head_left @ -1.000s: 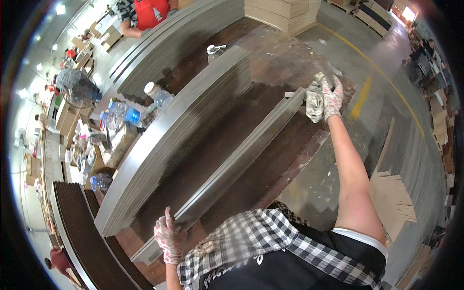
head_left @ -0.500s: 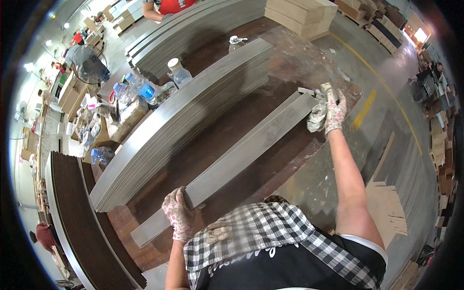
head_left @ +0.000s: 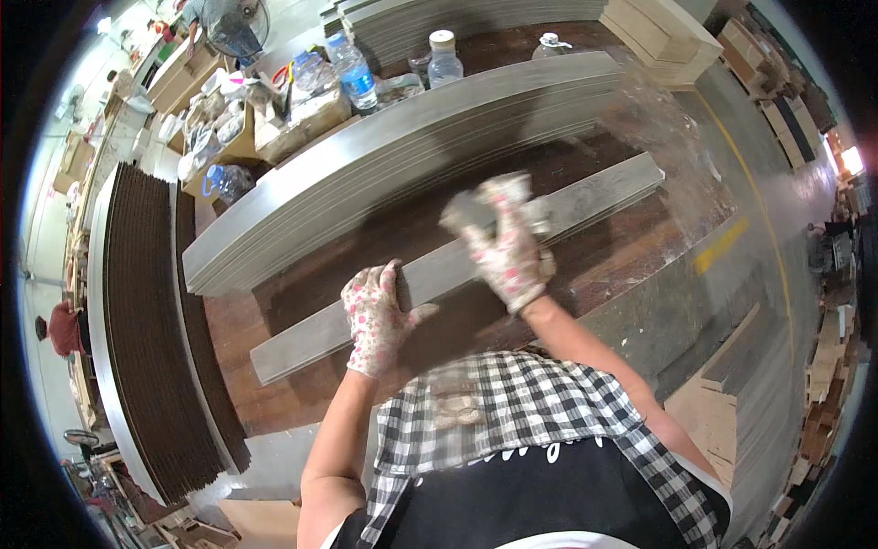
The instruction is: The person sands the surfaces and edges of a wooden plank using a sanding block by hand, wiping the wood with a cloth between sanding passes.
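Observation:
A long grey plank (head_left: pixel 604 203) lies slantwise before me on the brown tabletop. Both my hands wear white gloves with pink flowers. Toward the plank's left end, my left hand (head_left: pixel 375 316) lies across it, palm down, fingers reaching its far edge and thumb stretched to the right. Over the plank's middle, my right hand (head_left: pixel 508 261) is closed around a crumpled greyish rag (head_left: pixel 506 188); motion smears its fingers. A dark grey patch shows at the rag's left side, too blurred to name. Beyond the plank stands a stack of similar grey boards (head_left: pixel 402 151).
Plastic bottles (head_left: pixel 353 75) and a cluttered box (head_left: pixel 297 128) stand behind the stack. Dark-edged panels (head_left: pixel 142 320) are stacked at left. Pale boards (head_left: pixel 660 38) sit at the far right corner. A person in red (head_left: pixel 66 328) is far left.
My right hand, with the rag, has come from the plank's far right end to its middle. My left hand has shifted slightly on the plank. The view has turned leftward.

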### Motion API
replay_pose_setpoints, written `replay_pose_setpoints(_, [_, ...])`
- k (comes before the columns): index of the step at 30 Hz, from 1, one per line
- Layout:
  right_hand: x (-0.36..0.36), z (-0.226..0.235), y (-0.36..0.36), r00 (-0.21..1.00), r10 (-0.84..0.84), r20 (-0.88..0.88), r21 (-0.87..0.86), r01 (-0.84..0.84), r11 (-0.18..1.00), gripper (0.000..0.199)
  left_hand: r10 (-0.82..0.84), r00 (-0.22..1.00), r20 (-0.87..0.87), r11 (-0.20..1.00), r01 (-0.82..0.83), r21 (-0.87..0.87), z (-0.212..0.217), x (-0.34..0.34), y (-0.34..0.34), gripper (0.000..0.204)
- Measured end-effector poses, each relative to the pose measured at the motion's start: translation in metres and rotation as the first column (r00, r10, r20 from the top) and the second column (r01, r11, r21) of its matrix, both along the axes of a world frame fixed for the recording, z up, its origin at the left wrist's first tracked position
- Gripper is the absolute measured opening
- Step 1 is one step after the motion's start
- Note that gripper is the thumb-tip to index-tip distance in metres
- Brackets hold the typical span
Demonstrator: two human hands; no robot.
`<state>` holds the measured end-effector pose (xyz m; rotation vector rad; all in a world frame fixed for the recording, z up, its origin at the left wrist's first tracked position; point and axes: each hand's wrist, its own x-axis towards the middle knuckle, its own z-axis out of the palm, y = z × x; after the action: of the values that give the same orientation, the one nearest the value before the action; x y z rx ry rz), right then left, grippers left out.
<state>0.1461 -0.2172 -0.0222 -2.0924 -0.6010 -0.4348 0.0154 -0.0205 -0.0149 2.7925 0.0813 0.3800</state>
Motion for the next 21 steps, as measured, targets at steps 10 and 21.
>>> replay_pose_setpoints(10, [-0.022,0.049,0.049,0.74,0.539,-0.403,0.657,-0.176,0.733,0.047,0.206,0.974,0.098,-0.142,0.129,-0.981,-0.025,-0.035,-0.042,0.061])
replay_pose_setpoints(21, [-0.063,0.025,0.171,0.597,0.769,-0.228,-0.251,-0.799,0.546,0.048,0.135,0.908,0.397,0.948,-0.001,-0.319,-0.029,-0.122,0.044,0.026])
